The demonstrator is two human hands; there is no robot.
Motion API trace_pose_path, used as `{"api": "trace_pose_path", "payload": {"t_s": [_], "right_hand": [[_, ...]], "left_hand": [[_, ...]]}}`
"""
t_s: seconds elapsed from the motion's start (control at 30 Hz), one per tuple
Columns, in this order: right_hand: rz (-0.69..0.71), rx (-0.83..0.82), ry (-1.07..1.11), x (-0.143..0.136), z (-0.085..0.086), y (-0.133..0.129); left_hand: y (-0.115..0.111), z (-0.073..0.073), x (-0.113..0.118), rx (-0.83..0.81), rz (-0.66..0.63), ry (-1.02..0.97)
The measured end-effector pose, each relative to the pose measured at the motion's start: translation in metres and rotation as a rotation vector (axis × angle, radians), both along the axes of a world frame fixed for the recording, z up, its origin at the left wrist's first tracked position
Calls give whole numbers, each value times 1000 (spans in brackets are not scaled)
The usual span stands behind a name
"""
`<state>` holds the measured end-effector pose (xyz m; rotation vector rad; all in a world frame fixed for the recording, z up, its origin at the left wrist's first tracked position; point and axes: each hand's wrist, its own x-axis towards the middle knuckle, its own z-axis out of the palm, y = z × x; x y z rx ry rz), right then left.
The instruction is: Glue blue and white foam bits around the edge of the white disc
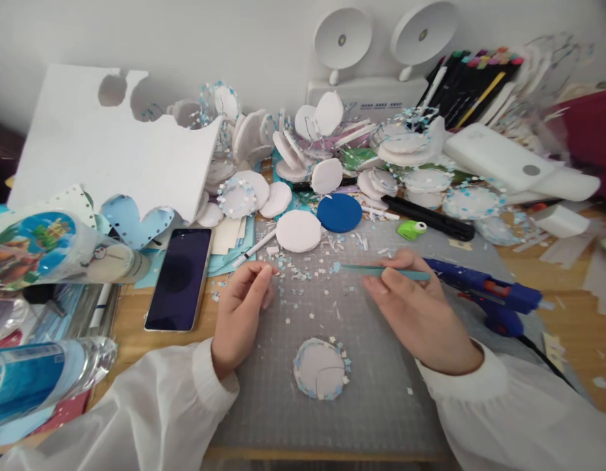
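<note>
In my right hand (410,301) is a pair of slim teal tweezers (361,268), pointing left. At their tip is a small pale-blue paper flower (336,267); whether they grip it I cannot tell. My left hand (244,307) is closed with thumb and forefinger pressed together, and what it pinches, if anything, is too small to make out. Between my forearms a white foam disc (322,369) lies flat on the grey cutting mat (371,405), edged with tiny blue and white flowers. Loose paper flowers (303,275) are scattered over the mat between my hands.
A blue glue gun (484,288) lies right of my right hand, near a green punch (411,229). A phone (180,278) and a water bottle (38,373) are at left. Behind are a blue disc (339,212), piled white discs (299,230) and a foam sheet (111,137).
</note>
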<state>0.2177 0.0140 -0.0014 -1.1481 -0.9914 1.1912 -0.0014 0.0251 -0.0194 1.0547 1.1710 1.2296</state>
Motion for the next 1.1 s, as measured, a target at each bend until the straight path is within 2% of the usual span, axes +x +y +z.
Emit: {"api": "trace_pose_path", "payload": {"t_s": [0.17,0.37,0.43,0.67,0.73,0.9,1.1], "right_hand": [[34,-44,24,-2,2,-4],[56,-43,36,-7,2,-6],[63,-49,25,-8,0,-7],[163,-68,53,-15,-11,-16],[198,-71,74,-19,-14,-19],[201,-106,133,-21,-10,-18],[-19,-54,336,2,11,-1]], "left_hand": [[0,2,-1,1,-35,22],[-3,4,-4,157,-108,164],[-4,6,-5,153,-134,171],[-6,12,-6,154,-449,183],[-5,12,-6,186,-487,219],[-3,13,-6,246,-416,224],[-4,14,-4,120,-345,235]]}}
